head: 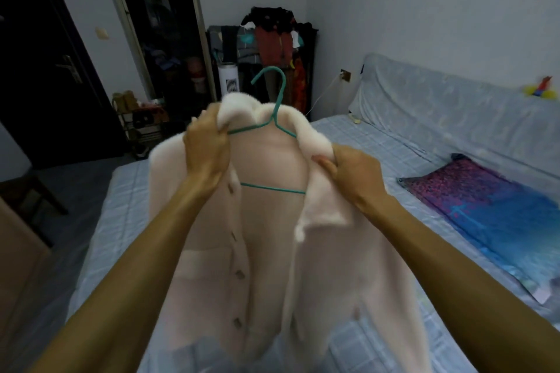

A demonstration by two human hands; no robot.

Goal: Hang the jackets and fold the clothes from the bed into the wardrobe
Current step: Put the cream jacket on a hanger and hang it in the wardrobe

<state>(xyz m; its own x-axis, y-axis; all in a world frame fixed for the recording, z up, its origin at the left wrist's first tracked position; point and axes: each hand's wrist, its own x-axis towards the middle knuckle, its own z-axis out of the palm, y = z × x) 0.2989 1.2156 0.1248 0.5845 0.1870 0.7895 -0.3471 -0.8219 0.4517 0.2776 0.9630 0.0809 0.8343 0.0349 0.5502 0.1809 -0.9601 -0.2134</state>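
Above the blue checked bed [378, 142], both hands grip a cream fleece jacket [272, 236] on a teal wire hanger [274, 118]: left hand [206, 145] clutching collar, right hand [351, 172] pinching lapel; a purple-blue pillow [491, 209] lies alongside, a crowded clothes rack [272, 48] behind.

Before me a jacket [272, 266] hangs on a hanger [280, 94] above the bed [378, 142], my left hand [206, 145] gripping its collar, my right hand [351, 172] its lapel. A pillow [491, 212] lies near the bed's right edge; a clothes rack [272, 42] stands beyond its far edge.
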